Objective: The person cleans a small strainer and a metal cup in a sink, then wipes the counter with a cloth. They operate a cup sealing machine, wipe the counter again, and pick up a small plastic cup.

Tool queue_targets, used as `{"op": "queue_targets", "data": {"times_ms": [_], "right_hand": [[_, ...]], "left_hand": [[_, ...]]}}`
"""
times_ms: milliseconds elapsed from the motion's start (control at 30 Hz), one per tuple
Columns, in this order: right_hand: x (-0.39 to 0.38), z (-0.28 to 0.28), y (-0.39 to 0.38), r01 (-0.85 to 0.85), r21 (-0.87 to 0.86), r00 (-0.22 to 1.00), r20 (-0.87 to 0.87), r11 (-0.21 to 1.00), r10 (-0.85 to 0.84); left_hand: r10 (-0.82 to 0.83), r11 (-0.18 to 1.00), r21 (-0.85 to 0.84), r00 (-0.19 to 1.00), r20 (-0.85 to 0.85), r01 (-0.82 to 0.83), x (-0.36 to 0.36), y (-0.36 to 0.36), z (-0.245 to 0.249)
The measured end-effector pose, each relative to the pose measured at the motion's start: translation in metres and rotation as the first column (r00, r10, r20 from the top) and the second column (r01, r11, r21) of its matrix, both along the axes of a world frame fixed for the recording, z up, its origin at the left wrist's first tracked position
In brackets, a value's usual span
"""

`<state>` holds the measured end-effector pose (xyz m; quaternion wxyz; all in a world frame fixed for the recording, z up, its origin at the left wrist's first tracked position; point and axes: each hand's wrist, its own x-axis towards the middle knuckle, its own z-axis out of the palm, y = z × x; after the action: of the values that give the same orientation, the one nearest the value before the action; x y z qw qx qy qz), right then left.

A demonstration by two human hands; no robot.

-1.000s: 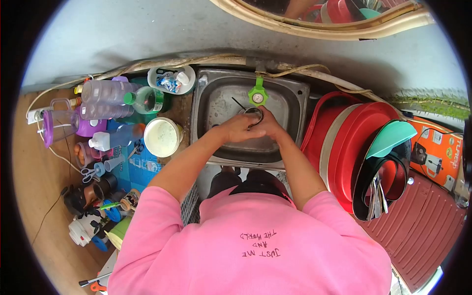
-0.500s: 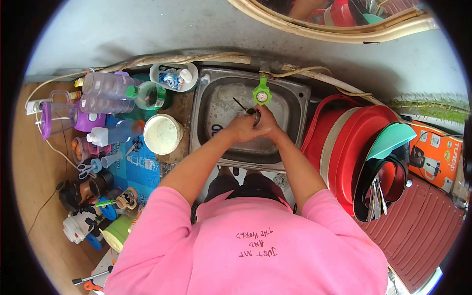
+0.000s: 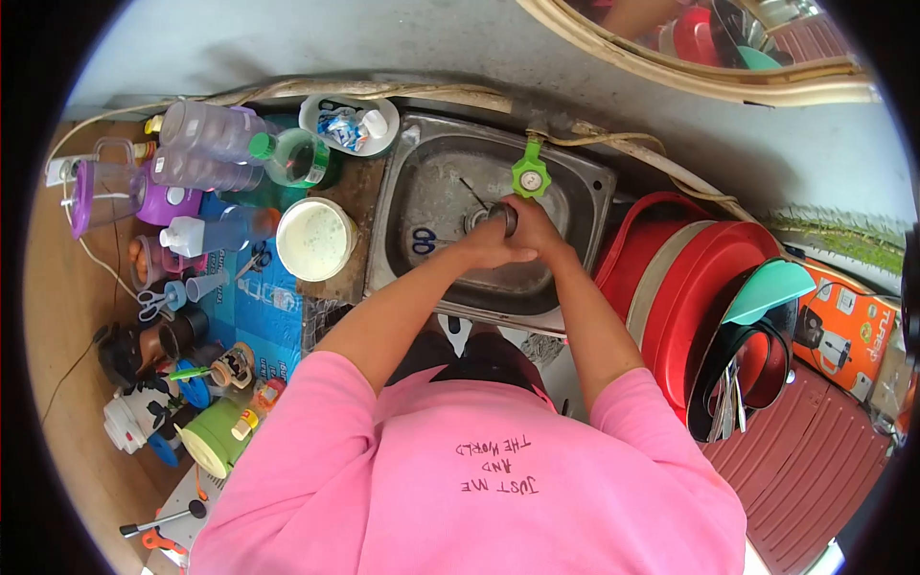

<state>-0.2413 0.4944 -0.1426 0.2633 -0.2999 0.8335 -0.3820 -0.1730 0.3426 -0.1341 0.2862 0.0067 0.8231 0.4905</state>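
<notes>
Both my hands meet over the metal sink point(image 3: 402, 172), just below the green tap handle point(image 3: 530, 178). Between them is a small round dark metal utensil point(image 3: 502, 215), its rim showing above my fingers. A thin dark handle sticks out toward the upper left, apparently part of it; its exact kind I cannot tell. My left hand point(image 3: 485, 247) is closed around its lower side. Against its right side curls my right hand point(image 3: 534, 230), whose fingers are partly hidden. Dark blue scissor handles point(image 3: 423, 240) lie in the left part of the basin.
Left of the sink stand a white bucket point(image 3: 315, 240), a green-capped bottle point(image 3: 297, 156) and a white tub point(image 3: 311, 117) of packets. A purple blender point(image 3: 101, 192) is farther left. On the right are large red basins point(image 3: 671, 278) and a black container with cutlery point(image 3: 704, 398).
The view has shifted a little, so sink and hands appear slightly farther right. My hands stay together on the utensil, whose round part has turned a little.
</notes>
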Motion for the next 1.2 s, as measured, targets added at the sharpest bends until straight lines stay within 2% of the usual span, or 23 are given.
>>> {"op": "queue_targets", "data": {"times_ms": [33,67,133,267,300,333,367,400,433,467,500,533,567,700,767,867,900,933,967,1000,1067,1133,1200], "right_hand": [[0.007,-0.003,0.0,-0.001,-0.081,0.968,-0.251,0.997,-0.019],[0.018,-0.006,0.0,-0.008,-0.082,0.969,-0.248,0.997,-0.013],[0.028,-0.004,-0.007,0.232,-0.134,0.81,-0.522,0.964,-0.267],[0.012,0.012,-0.009,0.277,-0.091,0.925,-0.246,0.957,-0.291],[-0.005,0.005,-0.003,0.115,0.022,0.993,-0.026,0.993,-0.114],[-0.016,0.01,-0.004,-0.077,0.095,0.975,0.214,0.992,0.056],[-0.025,0.016,-0.006,-0.155,0.09,0.916,0.386,0.984,0.109],[-0.023,0.01,-0.006,-0.175,0.092,0.912,0.391,0.98,0.126],[-0.02,0.001,-0.008,-0.191,0.065,0.974,0.14,0.979,0.18],[-0.018,-0.007,-0.013,-0.214,0.031,0.969,-0.122,0.976,0.216],[-0.009,-0.001,-0.021,-0.237,0.021,0.963,-0.124,0.971,0.237],[0.006,0.01,-0.026,-0.127,0.024,0.959,-0.253,0.992,0.129],[0.017,0.019,-0.029,-0.013,0.012,0.926,-0.377,1.0,0.016],[0.03,0.015,-0.034,0.028,-0.085,0.925,-0.375,0.996,-0.058],[0.03,0.013,-0.039,0.009,-0.15,0.96,-0.274,0.989,-0.05],[0.04,0.018,-0.051,0.046,-0.239,0.991,-0.111,0.97,-0.075],[0.04,0.011,-0.052,0.047,-0.245,0.99,-0.115,0.969,-0.077],[0.042,-0.001,-0.053,0.242,-0.267,0.951,-0.127,0.933,-0.283],[0.042,-0.012,-0.051,0.427,-0.29,0.868,-0.135,0.856,-0.478],[0.041,-0.014,-0.05,0.436,-0.292,0.861,-0.139,0.851,-0.489],[0.044,-0.014,-0.038,0.465,-0.34,0.825,-0.17,0.817,-0.54],[0.04,-0.017,-0.029,0.454,-0.336,0.817,-0.213,0.825,-0.537],[0.038,-0.031,-0.024,0.498,-0.394,0.836,-0.017,0.772,-0.548]], "left_hand": [[0.149,0.924,0.328,0.975,0.167,-0.197,0.001,0.001,-0.001],[0.155,0.923,0.328,0.973,0.169,-0.204,0.002,0.0,-0.001],[0.212,0.347,0.614,0.697,0.685,-0.709,-0.003,-0.004,0.029],[0.476,0.455,0.541,0.706,0.523,-0.707,0.006,0.007,0.028],[0.285,0.933,0.248,0.957,-0.058,-0.263,0.011,-0.005,0.019],[-0.258,0.926,-0.365,0.874,-0.412,0.101,0.013,-0.012,0.015],[-0.242,0.929,-0.359,0.879,-0.411,0.088,0.01,-0.011,0.011],[-0.192,0.938,-0.327,0.955,-0.224,0.112,0.003,-0.009,0.009],[-0.137,0.948,-0.292,0.99,-0.026,0.123,-0.001,-0.008,0.006],[-0.111,0.949,-0.298,0.994,-0.022,0.1,-0.002,-0.008,0.006],[0.26,0.922,0.21,0.923,0.284,-0.325,-0.003,-0.007,-0.001],[0.352,0.476,0.481,0.66,0.663,-0.736,-0.003,-0.01,-0.008],[0.367,0.468,0.478,0.656,0.659,-0.743,-0.001,-0.014,-0.012],[0.331,0.427,0.562,0.7,0.633,-0.709,0.018,-0.028,-0.003],[0.321,0.465,0.585,0.742,0.589,-0.665,0.026,-0.033,0.011],[0.368,0.364,0.579,0.684,0.63,-0.73,0.049,-0.052,0.026],[0.391,0.321,0.603,0.682,0.617,-0.73,0.056,-0.063,0.033],[0.413,0.279,0.625,0.679,0.607,-0.729,0.064,-0.073,0.046],[0.527,0.336,0.601,0.673,0.518,-0.725,0.072,-0.082,0.061],[0.621,0.39,0.572,0.665,0.415,-0.721,0.077,-0.092,0.085],[0.671,0.74,0.131,0.713,-0.205,-0.659,0.09,-0.121,0.117],[0.768,0.62,0.052,0.591,-0.246,-0.783,0.102,-0.14,0.154],[0.71,0.576,-0.1,0.557,-0.43,-0.811,0.114,-0.162,0.157]]}}
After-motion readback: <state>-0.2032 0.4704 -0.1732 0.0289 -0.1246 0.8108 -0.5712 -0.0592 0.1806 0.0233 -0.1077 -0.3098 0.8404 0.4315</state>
